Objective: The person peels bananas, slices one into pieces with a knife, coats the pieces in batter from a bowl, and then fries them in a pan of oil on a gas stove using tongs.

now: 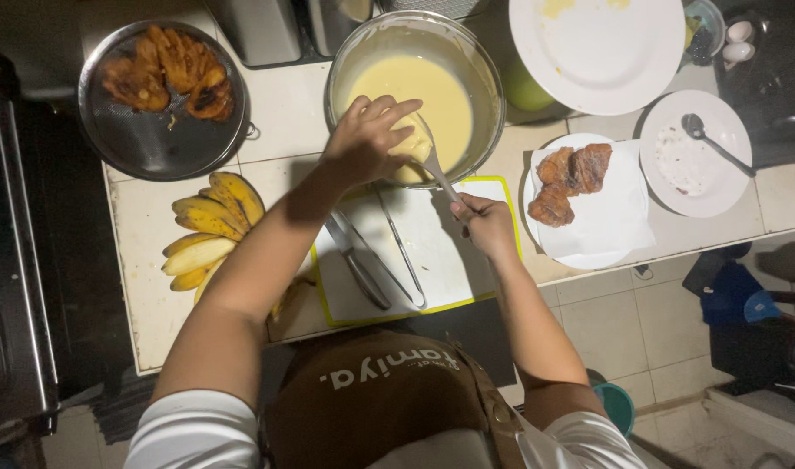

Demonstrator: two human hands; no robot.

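Your left hand (pixel 363 139) is over the batter bowl (pixel 415 95) at 12 o'clock on the surface (pixel 145 234), its fingers closed on a pale, batter-covered piece (pixel 412 143) that lies on the spoon. Your right hand (pixel 487 224) grips the spoon (pixel 432 163) handle, fingers fully wrapped around it. Some work looks done: fried pieces (pixel 167 74) lie in the metal pan at 10 o'clock and more (pixel 571 178) on paper at 3 o'clock. Raw bananas (pixel 208 239) at 9 o'clock remain, so I judge you are about halfway.
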